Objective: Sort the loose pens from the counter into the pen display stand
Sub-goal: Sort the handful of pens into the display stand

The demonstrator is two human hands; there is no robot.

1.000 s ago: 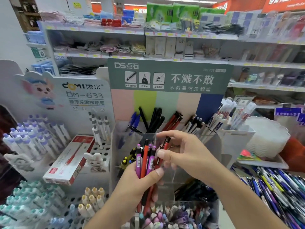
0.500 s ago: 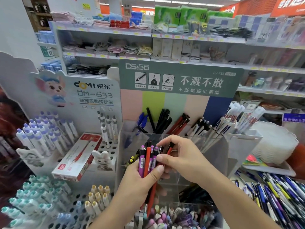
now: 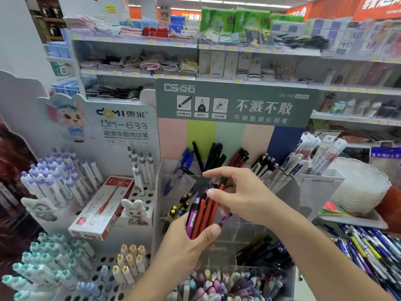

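Observation:
My left hand (image 3: pixel 184 246) grips a bundle of red and purple pens (image 3: pixel 200 216) upright in front of the clear acrylic pen display stand (image 3: pixel 245 233). My right hand (image 3: pixel 243 196) reaches in from the right and pinches a red pen with a black tip (image 3: pixel 222 184) at the top of the bundle. A purple pen (image 3: pixel 225 219) sticks out slantwise under my right palm. Behind my hands, the stand's back compartments hold blue, black and red pens (image 3: pixel 213 155) beneath a green header card (image 3: pixel 238 105).
A heap of loose pens (image 3: pixel 368 250) lies on the counter at the right. A white holed stand of lilac-capped pens (image 3: pixel 56 181) and a red-and-white pen box (image 3: pixel 102 209) sit at the left. White plates (image 3: pixel 360 183) are stacked at the right, with store shelves behind.
My right hand has shifted its fingers on the top of the bundle, and a purple pen now slants out under my palm. The view has drifted a little to the left.

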